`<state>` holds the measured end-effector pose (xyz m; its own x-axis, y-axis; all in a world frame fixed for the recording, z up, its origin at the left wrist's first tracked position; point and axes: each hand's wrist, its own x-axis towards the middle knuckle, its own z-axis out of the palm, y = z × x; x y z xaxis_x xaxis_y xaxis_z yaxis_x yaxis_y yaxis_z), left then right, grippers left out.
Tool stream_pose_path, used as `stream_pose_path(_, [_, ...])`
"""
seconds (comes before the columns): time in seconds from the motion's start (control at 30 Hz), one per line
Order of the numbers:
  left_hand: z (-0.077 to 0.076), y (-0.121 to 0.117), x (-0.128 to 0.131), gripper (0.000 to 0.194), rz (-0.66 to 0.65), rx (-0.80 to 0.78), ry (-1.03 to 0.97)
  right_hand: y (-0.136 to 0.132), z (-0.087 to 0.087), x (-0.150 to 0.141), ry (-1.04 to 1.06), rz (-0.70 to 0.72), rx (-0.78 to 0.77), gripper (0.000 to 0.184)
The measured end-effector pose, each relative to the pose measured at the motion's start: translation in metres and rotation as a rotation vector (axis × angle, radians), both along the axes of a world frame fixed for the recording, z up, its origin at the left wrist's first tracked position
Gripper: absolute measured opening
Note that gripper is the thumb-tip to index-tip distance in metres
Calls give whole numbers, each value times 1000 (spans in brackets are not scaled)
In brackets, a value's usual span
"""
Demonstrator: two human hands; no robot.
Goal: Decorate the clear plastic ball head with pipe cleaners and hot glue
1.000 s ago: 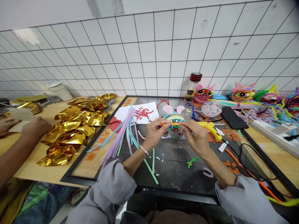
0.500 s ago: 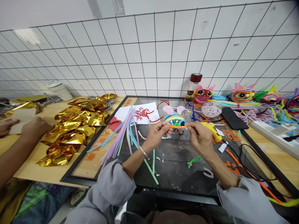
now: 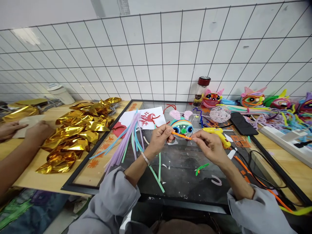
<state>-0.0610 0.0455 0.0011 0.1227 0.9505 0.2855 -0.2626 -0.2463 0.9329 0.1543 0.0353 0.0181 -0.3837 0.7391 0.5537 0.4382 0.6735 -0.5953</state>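
An orange pipe cleaner (image 3: 181,135) is stretched between my two hands, sloping down to the right. My left hand (image 3: 159,139) pinches its left end; the fingertips of my right hand (image 3: 207,144) close on the other end. Just behind it sits a round, striped pipe-cleaner animal head (image 3: 181,123) with pink ears, big blue eyes and a green nose. A yellow glue gun (image 3: 218,135) lies beyond my right hand. To the left of my left hand spreads a bundle of purple, blue and green pipe cleaners (image 3: 124,143).
Folded gold foil (image 3: 80,126) covers the left side, where another person's hands (image 3: 40,133) hold a pale card. A lidded glass bottle (image 3: 201,92), a black phone (image 3: 243,123), a white power strip (image 3: 290,143) and more finished heads (image 3: 252,97) stand along the back and right. Black cables trail at right.
My right hand has moved slightly left and down, so the orange pipe cleaner now slants instead of lying level. More of the animal head's face shows above it.
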Motion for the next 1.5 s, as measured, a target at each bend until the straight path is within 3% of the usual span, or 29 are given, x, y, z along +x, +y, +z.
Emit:
stream_pose_path(0.17, [1, -1, -2, 39, 186, 110, 168, -1, 1, -2, -20, 23, 31, 18])
stream_pose_path(0.37, [2, 6, -16, 36, 529, 192, 43, 1, -3, 0, -1, -28, 145, 16])
stream_pose_path(0.53, [1, -2, -8, 49, 368, 268, 206, 4, -5, 0, 6, 18, 228, 15])
stream_pose_path(0.63, [2, -9, 2, 45, 232, 272, 318, 6, -5, 0, 3, 12, 249, 15])
stream_pose_path(0.8, [1, -12, 7, 23, 43, 102, 266, 7, -6, 0, -22, 54, 269, 16])
stream_pose_path(1.0, [0, -11, 11, 40, -89, -77, 138, 6, -4, -1, -41, 55, 285, 15])
stream_pose_path(1.13, [2, -12, 13, 47, -137, -150, 113, 5, -5, -3, -26, 104, 259, 14])
stream_pose_path(1.27, [0, -16, 15, 45, -161, -99, 170, 4, -10, -6, 7, 146, 234, 13])
stream_pose_path(1.37, [-1, -17, 15, 48, -132, -53, 238, 5, -11, -7, 24, 140, 209, 13])
stream_pose_path(1.5, [-1, -15, 16, 49, -165, -124, 228, 5, -11, -6, 38, 107, 184, 14])
